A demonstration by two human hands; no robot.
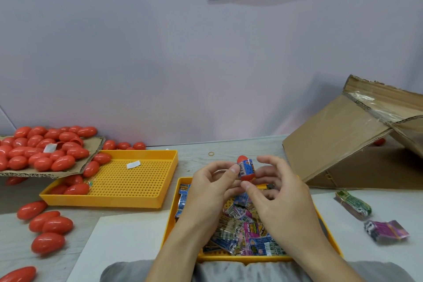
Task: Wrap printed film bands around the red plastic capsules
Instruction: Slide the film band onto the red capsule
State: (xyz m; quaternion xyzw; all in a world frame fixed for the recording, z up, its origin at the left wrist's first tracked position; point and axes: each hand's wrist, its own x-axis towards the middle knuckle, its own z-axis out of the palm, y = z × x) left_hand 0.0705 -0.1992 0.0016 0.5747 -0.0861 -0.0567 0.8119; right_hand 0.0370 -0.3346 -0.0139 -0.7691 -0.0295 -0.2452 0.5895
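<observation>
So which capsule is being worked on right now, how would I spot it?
Look above the near yellow tray full of printed film bands. Between the left hand and right hand sits one red capsule. Only it wears a blue printed band; the piled capsules are bare.

My two hands meet above the far end of the near tray (329,233), which sits on the worktop (229,151) right in front of me and holds loose film bands (242,231). Between my left grip (214,186) and right grip (272,192) is one capsule (245,168) with a band around it. The second tray (128,181) lies to the left and farther back. A cardboard sheet (91,151) heaped with capsules overhangs its left corner. More capsules (49,224) lie on the worktop at near left. A tipped carton (338,142) stands at far right, with two band bundles (368,220) before it.
</observation>
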